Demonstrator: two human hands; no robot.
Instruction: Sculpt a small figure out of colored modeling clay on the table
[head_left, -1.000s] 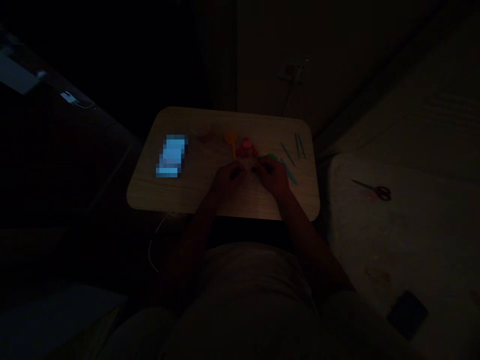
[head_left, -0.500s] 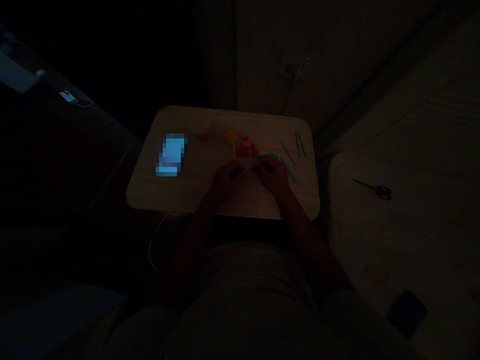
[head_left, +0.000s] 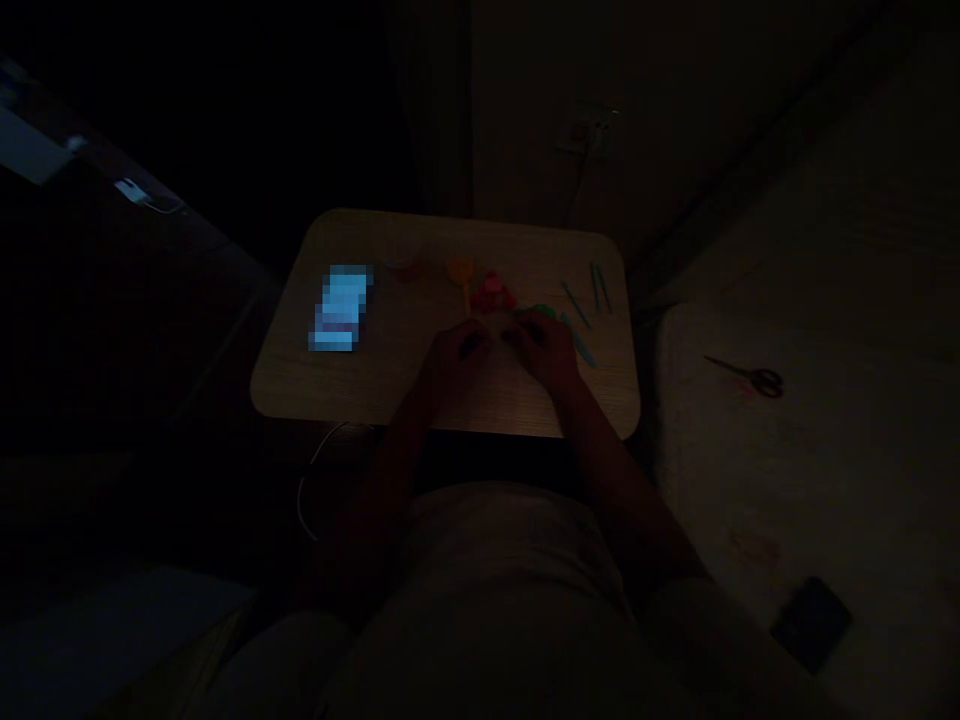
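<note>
1. Left hand [head_left: 456,352], right hand [head_left: 549,350]: fingers curled, too dark to tell what either grip holds
2. Red pieces [head_left: 493,292] lie just beyond, between both grips
3. Orange long-handled tool [head_left: 461,270] points toward nearer left grip

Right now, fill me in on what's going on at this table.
In dim light, a person's left hand and right hand are close together over a small table, both curled. It is too dark to tell what, if anything, they hold. Just beyond them are a red object, an orange tool and a green object. Thin teal sticks lie toward the right, and a glowing, pixelated rectangle toward the left.
</note>
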